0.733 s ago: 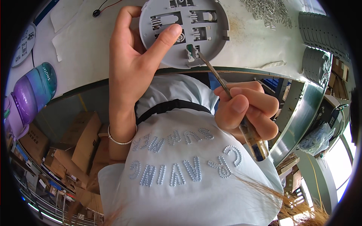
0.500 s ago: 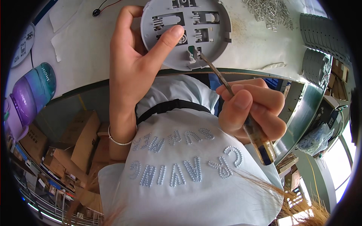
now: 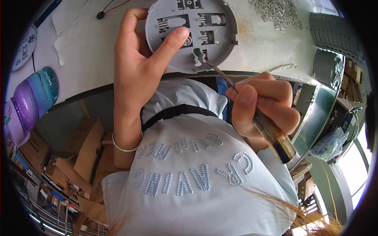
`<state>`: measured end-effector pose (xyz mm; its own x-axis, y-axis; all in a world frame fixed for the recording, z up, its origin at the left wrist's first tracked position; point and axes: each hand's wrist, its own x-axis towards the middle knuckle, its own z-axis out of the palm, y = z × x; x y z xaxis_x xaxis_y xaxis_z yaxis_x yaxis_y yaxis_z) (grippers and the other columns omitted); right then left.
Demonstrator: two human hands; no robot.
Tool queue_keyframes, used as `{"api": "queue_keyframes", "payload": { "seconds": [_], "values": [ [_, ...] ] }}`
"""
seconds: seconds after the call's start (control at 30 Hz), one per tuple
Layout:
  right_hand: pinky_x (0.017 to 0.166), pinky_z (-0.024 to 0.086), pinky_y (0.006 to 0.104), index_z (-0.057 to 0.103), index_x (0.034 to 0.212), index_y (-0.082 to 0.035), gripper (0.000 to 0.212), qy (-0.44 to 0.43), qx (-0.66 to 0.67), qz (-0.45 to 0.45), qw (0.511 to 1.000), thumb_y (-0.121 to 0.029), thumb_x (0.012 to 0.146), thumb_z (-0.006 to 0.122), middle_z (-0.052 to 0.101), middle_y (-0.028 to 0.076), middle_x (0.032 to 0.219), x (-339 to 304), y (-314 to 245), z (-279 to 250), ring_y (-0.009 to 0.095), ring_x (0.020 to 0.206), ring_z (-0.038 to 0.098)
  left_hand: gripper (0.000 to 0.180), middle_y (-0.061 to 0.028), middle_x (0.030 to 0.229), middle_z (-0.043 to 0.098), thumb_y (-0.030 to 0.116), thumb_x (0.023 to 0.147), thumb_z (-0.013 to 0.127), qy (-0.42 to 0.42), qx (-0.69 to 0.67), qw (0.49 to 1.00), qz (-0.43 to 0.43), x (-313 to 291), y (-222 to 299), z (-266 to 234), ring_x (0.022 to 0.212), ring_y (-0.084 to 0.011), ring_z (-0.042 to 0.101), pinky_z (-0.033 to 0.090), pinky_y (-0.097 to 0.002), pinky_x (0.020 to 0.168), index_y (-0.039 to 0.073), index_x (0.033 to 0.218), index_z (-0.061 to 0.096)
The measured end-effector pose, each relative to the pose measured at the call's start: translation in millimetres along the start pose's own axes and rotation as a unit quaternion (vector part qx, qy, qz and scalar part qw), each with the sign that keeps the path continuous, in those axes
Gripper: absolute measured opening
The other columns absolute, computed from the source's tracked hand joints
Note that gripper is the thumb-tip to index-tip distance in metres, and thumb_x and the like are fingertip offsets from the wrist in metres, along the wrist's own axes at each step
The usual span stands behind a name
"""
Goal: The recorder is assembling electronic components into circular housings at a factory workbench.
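My left hand [image 3: 139,63] grips a round grey plastic housing [image 3: 220,43] by its left side, thumb lying across the inner face and the other fingers behind it. Slots, ribs and small clips fill the housing's inside, and a small green piece [image 3: 196,51] shows near its lower edge. In my right hand [image 3: 264,102] is a screwdriver [image 3: 275,135] with a clear handle and dark end, held like a pen. Its thin metal shaft points up and left. The tip touches, or nearly touches, the small clip beside the green piece.
Loose metal clips [image 3: 271,13] lie heaped at the table's far right, with stacked grey round parts [image 3: 330,33] farther right. At left are a purple-teal bottle [image 3: 33,94], another grey disc [image 3: 25,49] and a small black wired part [image 3: 100,15]. Cardboard boxes [image 3: 78,149] stand below.
The housing has shifted slightly left with my left hand. The screwdriver's tip has moved a little left and down, and its handle end has swung up and right.
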<state>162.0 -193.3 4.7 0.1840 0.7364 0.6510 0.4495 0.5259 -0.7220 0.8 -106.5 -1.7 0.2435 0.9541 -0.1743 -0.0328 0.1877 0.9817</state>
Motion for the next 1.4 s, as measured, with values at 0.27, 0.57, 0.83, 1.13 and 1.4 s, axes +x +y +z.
{"api": "queue_keyframes", "payload": {
  "seconds": [0.27, 0.57, 0.83, 1.13, 1.4],
  "values": [
    [0.038, 0.044, 0.0262, 0.045, 0.087, -0.001, 0.036, 0.047, 0.046, -0.058, 0.996, 0.016, 0.070, 0.072, 0.062, 0.013, 0.075, -4, 4, 0, 0.016, 0.049, 0.055, 0.037, -0.0065, 0.085, 0.067, 0.014, 0.087, 0.076, -0.001, 0.017, 1.000, -0.009, 1, -1, 0, 0.064, -0.0038, 0.056, 0.041, -0.0188, 0.048, -0.001, 0.108, 0.050],
    [0.036, 0.043, 0.0253, 0.045, 0.084, -0.001, 0.035, 0.060, 0.052, -0.050, 0.996, 0.015, 0.070, 0.073, 0.063, 0.012, 0.074, -1, 9, 5, 0.015, 0.047, 0.054, 0.037, -0.0065, 0.089, 0.066, 0.015, 0.088, 0.076, 0.002, 0.028, 1.000, -0.009, 1, 0, 0, 0.067, -0.0037, 0.057, 0.041, -0.0186, 0.047, -0.001, 0.108, 0.050],
    [0.038, 0.048, 0.0266, 0.038, 0.088, -0.002, 0.033, -0.035, 0.031, -0.054, 0.997, 0.009, 0.082, 0.068, 0.055, 0.015, 0.075, 6, 7, -3, 0.017, 0.049, 0.054, 0.035, -0.0100, 0.096, 0.067, 0.007, 0.088, 0.075, -0.012, -0.025, 0.999, 0.017, 4, -6, -1, 0.082, -0.0091, 0.064, 0.051, -0.0223, 0.068, -0.002, 0.110, 0.049],
    [0.037, 0.049, 0.0264, 0.034, 0.090, -0.002, 0.032, -0.082, 0.005, -0.006, 0.997, 0.007, 0.087, 0.064, 0.051, 0.016, 0.075, 15, 0, -2, 0.017, 0.048, 0.052, 0.035, -0.0003, 0.082, 0.061, 0.021, 0.087, 0.075, 0.042, 0.072, 0.996, -0.025, -1, -2, 5, 0.052, 0.0006, 0.044, 0.025, -0.0174, 0.038, 0.004, 0.107, 0.052],
    [0.034, 0.040, 0.0260, 0.039, 0.080, -0.004, 0.040, 0.005, 0.044, -0.055, 0.997, 0.015, 0.067, 0.073, 0.061, 0.011, 0.075, 0, 7, 2, 0.015, 0.048, 0.051, 0.035, 0.0004, 0.081, 0.061, 0.024, 0.086, 0.076, 0.041, -0.001, 0.999, -0.005, 1, -5, 9, 0.054, 0.0013, 0.045, 0.026, -0.0172, 0.039, 0.005, 0.105, 0.052]
  ]
}}
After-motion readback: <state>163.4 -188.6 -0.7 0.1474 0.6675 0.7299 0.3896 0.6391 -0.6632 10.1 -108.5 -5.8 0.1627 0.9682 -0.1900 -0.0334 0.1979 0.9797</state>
